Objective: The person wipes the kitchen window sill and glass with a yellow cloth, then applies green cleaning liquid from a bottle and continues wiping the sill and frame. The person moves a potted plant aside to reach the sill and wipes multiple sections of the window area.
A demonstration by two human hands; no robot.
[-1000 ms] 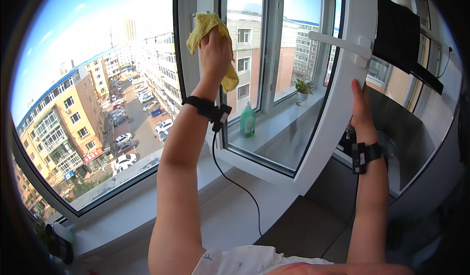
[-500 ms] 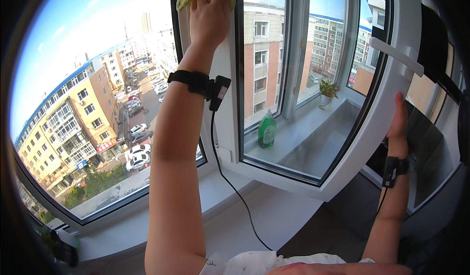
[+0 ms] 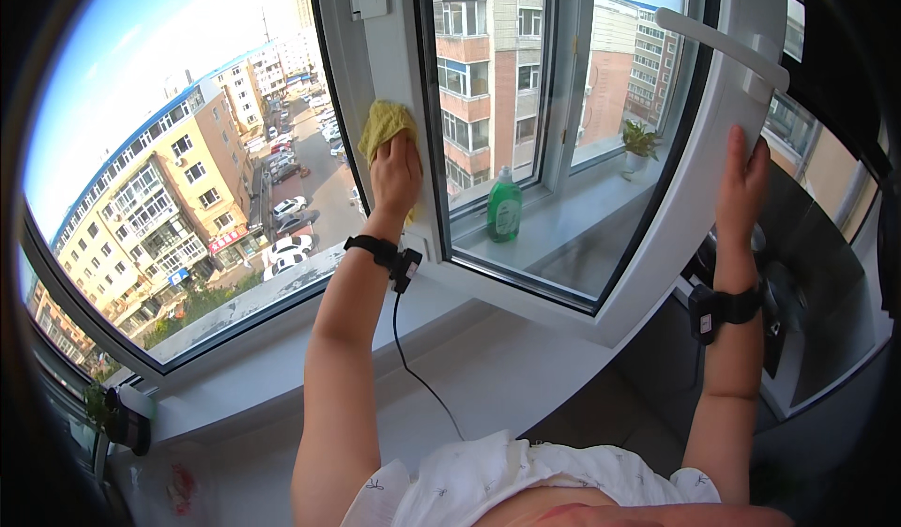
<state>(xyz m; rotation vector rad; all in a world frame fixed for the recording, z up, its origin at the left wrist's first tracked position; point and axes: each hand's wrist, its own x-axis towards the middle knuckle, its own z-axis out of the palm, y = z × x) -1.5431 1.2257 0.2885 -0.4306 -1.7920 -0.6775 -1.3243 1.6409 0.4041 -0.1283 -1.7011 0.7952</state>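
Left hand [image 3: 395,182], upper centre of the frame, fingers closed on a yellow cloth [image 3: 386,125], which lies against a white upright of the window frame [image 3: 398,62]; right hand [image 3: 741,187], right of centre, fingers pointing up, at the outer edge of the open window sash [image 3: 693,210]; whether it grips the edge, I cannot tell; a white handle [image 3: 723,46] sits above it, upper right; through the pane, near centre, stand a green bottle [image 3: 505,212] and a potted plant [image 3: 638,140]; yellow buildings [image 3: 160,203] fill the left.
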